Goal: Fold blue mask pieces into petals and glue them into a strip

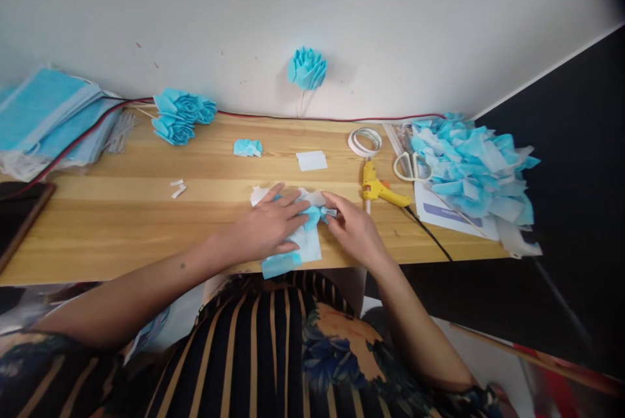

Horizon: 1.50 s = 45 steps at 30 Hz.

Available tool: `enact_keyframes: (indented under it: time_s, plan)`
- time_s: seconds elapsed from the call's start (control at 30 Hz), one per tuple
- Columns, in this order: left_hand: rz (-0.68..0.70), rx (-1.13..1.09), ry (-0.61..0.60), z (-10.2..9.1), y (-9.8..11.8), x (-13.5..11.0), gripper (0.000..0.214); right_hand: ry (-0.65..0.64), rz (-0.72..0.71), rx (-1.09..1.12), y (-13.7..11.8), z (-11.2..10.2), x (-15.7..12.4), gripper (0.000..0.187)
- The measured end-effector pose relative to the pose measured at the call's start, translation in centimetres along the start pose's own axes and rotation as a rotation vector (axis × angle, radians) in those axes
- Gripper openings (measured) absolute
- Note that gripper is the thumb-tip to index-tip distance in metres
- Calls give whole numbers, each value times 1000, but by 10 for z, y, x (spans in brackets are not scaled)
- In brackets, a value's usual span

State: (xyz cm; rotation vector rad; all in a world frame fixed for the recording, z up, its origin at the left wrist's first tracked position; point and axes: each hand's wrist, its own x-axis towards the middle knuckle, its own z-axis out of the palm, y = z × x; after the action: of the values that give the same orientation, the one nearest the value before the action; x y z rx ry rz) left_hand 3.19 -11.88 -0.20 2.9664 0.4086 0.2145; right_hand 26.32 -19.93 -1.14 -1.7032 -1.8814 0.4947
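Note:
A thin white and light-blue sheet of mask fabric (308, 245) lies in front of me near the table's front edge. Spread flat over it is my left hand (268, 226), its fingers apart and pressing down. At the sheet's right side, my right hand (352, 226) pinches the end of a crumpled blue fabric strip (315, 215) between thumb and fingertips. A narrow whitish end of the strip pokes out by those fingertips. Parts of the sheet under my left palm are hidden.
To the right are a yellow glue gun (374, 189), a tape roll (365, 142), scissors (413, 166) and a heap of blue petals (481, 167). Blue fabric flowers (180, 115) and stacked masks (53, 112) lie left. One flower (307, 68) leans against the wall; a white card (311, 161) lies mid-table.

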Motion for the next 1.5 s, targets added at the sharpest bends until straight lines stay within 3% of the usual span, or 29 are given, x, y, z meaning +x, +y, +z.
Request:
enact_keyframes:
  time_s: [0.27, 0.47, 0.67, 0.93, 1.1, 1.27, 1.37, 1.5]
  plan:
    - [-15, -58, -20, 7, -11, 2, 51, -20, 147, 167, 12, -19, 7, 43]
    - [-22, -86, -4, 1, -13, -2, 50, -394, 92, 319, 10, -54, 8, 46]
    - [2, -110, 54, -3, -16, -8, 46, -239, 131, 147, 15, -54, 17, 33]
    - [-89, -292, 321, -19, -14, -5, 28, -121, 177, 401, -4, -37, 24, 18]
    - [-213, -544, 390, -26, -18, 16, 22, -103, 96, 466, -17, -32, 38, 27]
    - [-346, -775, 334, -25, -31, 27, 17, -64, 31, 512, -27, -24, 54, 37]
    - [-430, -910, 315, -26, -39, 27, 16, -38, 45, 589, -31, -16, 62, 39]
    - [-555, -964, 399, -30, -48, 25, 16, -58, 106, 757, -29, -8, 70, 46]
